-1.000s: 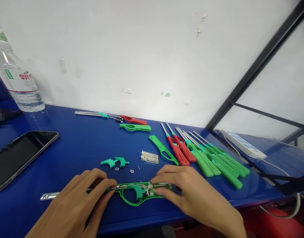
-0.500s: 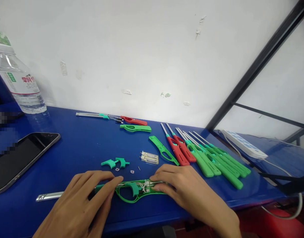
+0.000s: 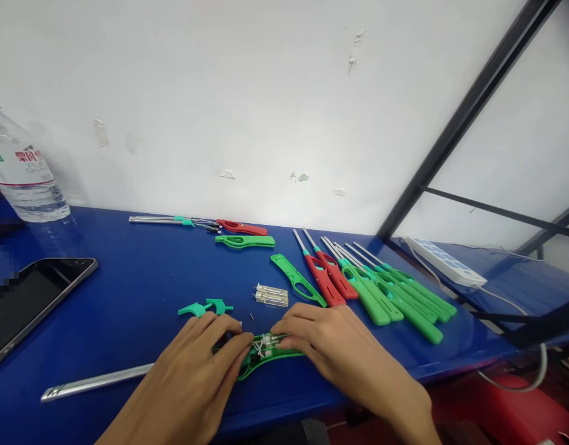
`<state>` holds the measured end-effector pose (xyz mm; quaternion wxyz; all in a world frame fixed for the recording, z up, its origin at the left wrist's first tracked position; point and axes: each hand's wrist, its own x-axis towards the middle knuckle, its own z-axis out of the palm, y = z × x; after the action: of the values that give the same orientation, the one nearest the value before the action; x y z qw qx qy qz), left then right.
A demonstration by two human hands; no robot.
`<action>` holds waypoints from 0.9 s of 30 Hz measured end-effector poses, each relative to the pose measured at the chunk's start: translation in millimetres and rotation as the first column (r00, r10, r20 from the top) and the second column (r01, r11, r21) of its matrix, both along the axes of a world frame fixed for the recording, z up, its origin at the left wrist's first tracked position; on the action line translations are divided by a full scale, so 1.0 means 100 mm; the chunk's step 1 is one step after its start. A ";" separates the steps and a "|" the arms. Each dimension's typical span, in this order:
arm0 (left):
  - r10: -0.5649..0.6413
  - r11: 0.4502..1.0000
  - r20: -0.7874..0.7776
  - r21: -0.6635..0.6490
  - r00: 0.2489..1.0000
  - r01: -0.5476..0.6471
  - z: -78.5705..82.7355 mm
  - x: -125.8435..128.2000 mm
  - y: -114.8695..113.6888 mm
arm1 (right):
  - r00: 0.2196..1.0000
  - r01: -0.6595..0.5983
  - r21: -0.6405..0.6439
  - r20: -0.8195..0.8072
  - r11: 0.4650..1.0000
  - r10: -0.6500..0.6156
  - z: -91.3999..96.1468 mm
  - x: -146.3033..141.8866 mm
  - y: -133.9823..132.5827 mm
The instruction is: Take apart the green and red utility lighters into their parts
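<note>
An opened green lighter shell (image 3: pixel 265 353) with white wires and a clear part inside lies near the front edge of the blue table (image 3: pixel 126 290). Its long metal tube (image 3: pixel 94 382) points left. My left hand (image 3: pixel 196 377) rests over the shell's trigger end, fingers pressed on it. My right hand (image 3: pixel 330 349) pinches the shell's right end with its fingertips. Two teal trigger pieces (image 3: pixel 205 306) and a clear fuel cell (image 3: pixel 271 295) lie just behind the hands.
Several finished red and green lighters (image 3: pixel 377 287) lie in a row at right. A loose green shell (image 3: pixel 297 280), a red and a green handle (image 3: pixel 243 235) sit farther back. A phone (image 3: pixel 29 296) and water bottle (image 3: pixel 20 179) stand left; a power strip (image 3: pixel 439 262) lies right.
My left hand has slid right along the tube onto the green shell, covering the trigger. The lighter shifted slightly; the view has panned a little.
</note>
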<state>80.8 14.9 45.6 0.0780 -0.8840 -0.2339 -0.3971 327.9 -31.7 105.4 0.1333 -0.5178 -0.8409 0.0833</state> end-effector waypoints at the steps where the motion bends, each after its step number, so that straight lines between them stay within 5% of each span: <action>1: -0.002 1.000 -0.004 0.008 1.000 0.002 0.00 -0.01 0.00 | 1.000 0.001 -0.001 0.003 1.000 -0.001 0.00 0.00 0.00; 14: 0.020 1.000 0.016 0.018 1.000 -0.021 -0.01 0.03 -0.02 | 1.000 0.001 0.083 0.008 0.997 -0.001 0.00 -0.02 -0.05; 27: 0.062 0.998 -0.002 0.012 0.998 -0.062 -0.22 -0.03 -0.06 | 0.995 -0.007 -0.025 -0.103 1.000 0.004 0.02 -0.10 -0.06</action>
<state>77.7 9.1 23.9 0.0959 -0.8763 -0.2585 -0.3951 318.4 -38.1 107.2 0.1699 -0.5122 -0.8331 0.1211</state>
